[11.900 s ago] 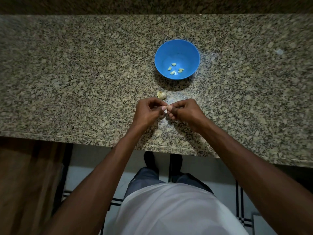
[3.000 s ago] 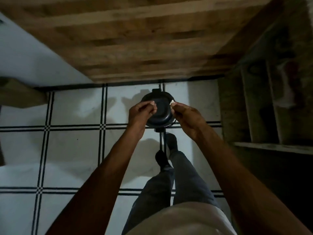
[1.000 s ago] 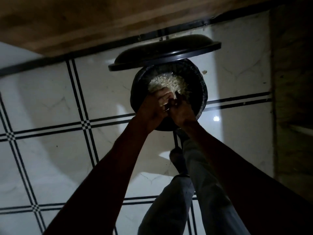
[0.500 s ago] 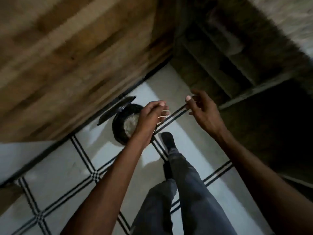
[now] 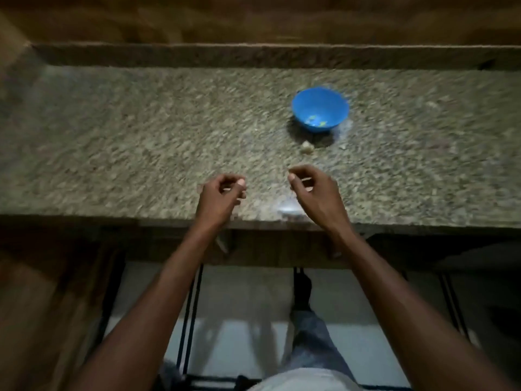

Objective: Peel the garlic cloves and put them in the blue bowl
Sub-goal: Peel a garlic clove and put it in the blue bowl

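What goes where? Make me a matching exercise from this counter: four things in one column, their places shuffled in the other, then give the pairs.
Things
1. blue bowl
2. peeled cloves
3. unpeeled garlic
4. left hand

Places
A. above the near edge of the counter, left of the right hand
B. inside the bowl
C. lying on the counter, just nearer than the bowl
D. standing on the counter, beyond the right hand

Pairs: 1-D, 2-B, 3-C, 4-A

Home kitchen: granite countertop [image 5: 141,142], tiled floor [image 5: 239,334].
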Demonstrator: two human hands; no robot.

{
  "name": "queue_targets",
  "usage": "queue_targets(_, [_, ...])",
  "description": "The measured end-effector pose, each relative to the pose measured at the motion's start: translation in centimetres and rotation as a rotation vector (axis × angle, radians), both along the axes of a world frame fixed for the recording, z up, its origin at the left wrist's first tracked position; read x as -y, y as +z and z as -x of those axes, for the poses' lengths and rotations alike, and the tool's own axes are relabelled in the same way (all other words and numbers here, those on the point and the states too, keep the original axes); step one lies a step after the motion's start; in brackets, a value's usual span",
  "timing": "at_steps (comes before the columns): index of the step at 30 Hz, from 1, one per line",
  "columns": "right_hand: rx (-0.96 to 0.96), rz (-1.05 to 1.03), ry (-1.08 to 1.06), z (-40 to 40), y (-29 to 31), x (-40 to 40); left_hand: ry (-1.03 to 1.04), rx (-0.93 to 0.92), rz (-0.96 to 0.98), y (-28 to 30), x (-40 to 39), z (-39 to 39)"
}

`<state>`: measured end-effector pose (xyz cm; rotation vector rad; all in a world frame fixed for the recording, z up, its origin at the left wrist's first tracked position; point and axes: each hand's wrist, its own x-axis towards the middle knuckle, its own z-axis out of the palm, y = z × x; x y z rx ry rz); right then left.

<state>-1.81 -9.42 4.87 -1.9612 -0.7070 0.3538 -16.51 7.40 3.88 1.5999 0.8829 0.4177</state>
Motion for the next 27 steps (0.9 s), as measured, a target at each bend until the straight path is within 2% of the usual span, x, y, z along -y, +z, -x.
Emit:
queue_targets(8, [-0.115,0.232,-0.134,-14.4,-5.6,5.8,-0.122,-0.164,-0.093,-4.8,1.2,-16.1])
queue_targets(15, [0.144,0.281,-0.069,-23.6,-6.1,2.4,-0.080,-0.243,-0.052,-6.3,0.6,-21.6])
queue_targets(21, [0.215,0.426,0.060,-24.8,-7.2,0.8,-0.066,-0.256,-0.091,-7.0,-0.7,-22.7])
queue_targets(23, [0.196,0.345,-0.020,-24.2,-6.4,1.5,-0.079,-0.251,-0.106,-6.9,-1.2,-22.8])
queue_targets(27, [-0.030,0.079,-0.245,-24.7,-1.8,0.4,-0.085,-0.222,-0.126,-6.5,-1.7,-23.5])
